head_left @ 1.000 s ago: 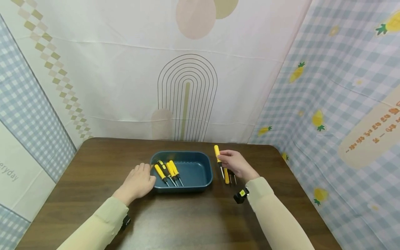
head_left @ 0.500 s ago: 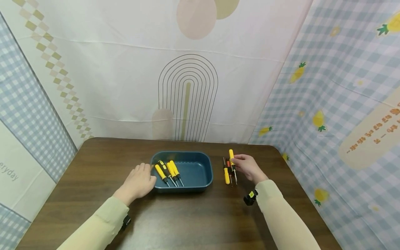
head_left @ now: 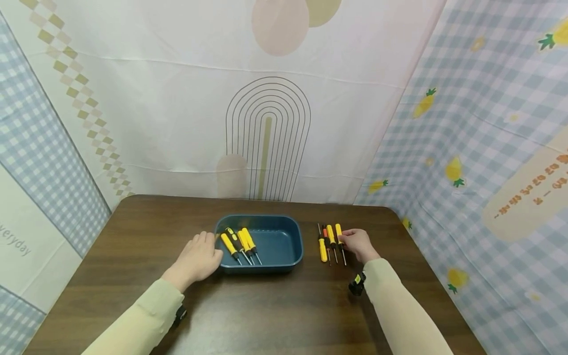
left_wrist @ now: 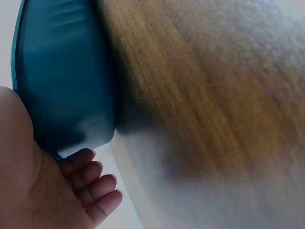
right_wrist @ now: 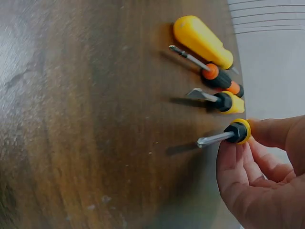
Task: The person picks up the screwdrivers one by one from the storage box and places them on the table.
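My right hand (head_left: pixel 358 244) pinches the yellow handle of a screwdriver (right_wrist: pixel 237 133), its shank toward me, at the right end of a row on the table. Left of it lie another yellow-handled screwdriver (head_left: pixel 331 235), an orange-and-black screwdriver (right_wrist: pixel 220 78) and a yellow screwdriver (head_left: pixel 322 250) turned the opposite way. My left hand (head_left: pixel 198 254) holds the left front corner of a dark blue tray (head_left: pixel 277 246); in the left wrist view its fingers (left_wrist: pixel 88 179) bend at the tray's end. Inside the tray's left half, several yellow and black screwdrivers (head_left: pixel 239 244) lean together.
The brown wooden table (head_left: pixel 262 310) ends at a white patterned cloth (head_left: pixel 177 123) behind. A checked cloth (head_left: pixel 466 148) with pineapples hangs at the right. Each wrist carries a small black camera, such as the right wrist's camera (head_left: pixel 356 284).
The right hand has set one yellow-handled screwdriver down beside the others, then moved right and now grips another at the row's right end. The left hand and tray have stayed put.
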The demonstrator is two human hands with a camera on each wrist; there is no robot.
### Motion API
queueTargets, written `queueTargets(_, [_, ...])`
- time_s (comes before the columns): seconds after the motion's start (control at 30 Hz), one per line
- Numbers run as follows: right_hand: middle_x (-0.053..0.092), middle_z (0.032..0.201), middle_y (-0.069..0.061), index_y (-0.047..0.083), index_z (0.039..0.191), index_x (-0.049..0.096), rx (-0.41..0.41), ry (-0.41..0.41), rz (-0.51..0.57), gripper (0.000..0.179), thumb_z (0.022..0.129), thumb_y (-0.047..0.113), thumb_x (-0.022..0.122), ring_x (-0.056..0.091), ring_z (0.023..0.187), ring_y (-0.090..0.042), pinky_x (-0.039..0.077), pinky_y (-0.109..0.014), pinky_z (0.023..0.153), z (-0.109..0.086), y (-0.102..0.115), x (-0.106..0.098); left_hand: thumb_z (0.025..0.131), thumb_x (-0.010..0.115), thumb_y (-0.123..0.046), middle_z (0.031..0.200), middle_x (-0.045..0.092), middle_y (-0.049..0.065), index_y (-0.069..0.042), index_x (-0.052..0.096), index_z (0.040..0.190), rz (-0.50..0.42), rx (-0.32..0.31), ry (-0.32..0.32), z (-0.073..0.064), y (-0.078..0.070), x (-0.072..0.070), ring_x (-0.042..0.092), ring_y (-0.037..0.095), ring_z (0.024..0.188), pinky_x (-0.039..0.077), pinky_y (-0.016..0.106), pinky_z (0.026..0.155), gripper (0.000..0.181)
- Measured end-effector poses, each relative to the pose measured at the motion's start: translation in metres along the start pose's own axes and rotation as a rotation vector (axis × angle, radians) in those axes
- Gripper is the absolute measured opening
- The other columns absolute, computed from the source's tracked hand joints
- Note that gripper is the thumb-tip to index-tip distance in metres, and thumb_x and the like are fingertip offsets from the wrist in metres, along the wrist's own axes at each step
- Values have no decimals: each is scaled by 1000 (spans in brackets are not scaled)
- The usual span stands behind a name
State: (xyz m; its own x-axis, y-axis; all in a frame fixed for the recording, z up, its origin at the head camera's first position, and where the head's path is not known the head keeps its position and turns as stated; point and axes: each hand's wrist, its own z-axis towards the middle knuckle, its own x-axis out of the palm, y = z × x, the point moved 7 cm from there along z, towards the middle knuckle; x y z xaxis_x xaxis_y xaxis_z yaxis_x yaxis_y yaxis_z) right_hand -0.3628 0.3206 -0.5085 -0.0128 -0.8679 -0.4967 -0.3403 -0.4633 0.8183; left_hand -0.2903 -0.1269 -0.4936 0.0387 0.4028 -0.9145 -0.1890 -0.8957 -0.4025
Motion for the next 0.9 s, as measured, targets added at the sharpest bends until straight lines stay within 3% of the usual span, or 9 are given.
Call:
queueTargets(0.6, [61,110,-20,-4,105,66,-14,-53,-200,21,93,13,62,60,91,-28,51,-39,73,-1,-1,-2,91,47,-26,98,48,12,6,51,113,10,8,-5,2,-1,-2,43,27,88,39,41,76,39])
queueTargets(0.9, [61,118,-21,-2,108,70,37,-61,-154,25,94,17,61,60,98,-32,50,-43,78,1,-6,-2,92,47,-26,100,48,12,6,50,114,2,4,1,0,-1,-1,44,27,90,40,44,79,40])
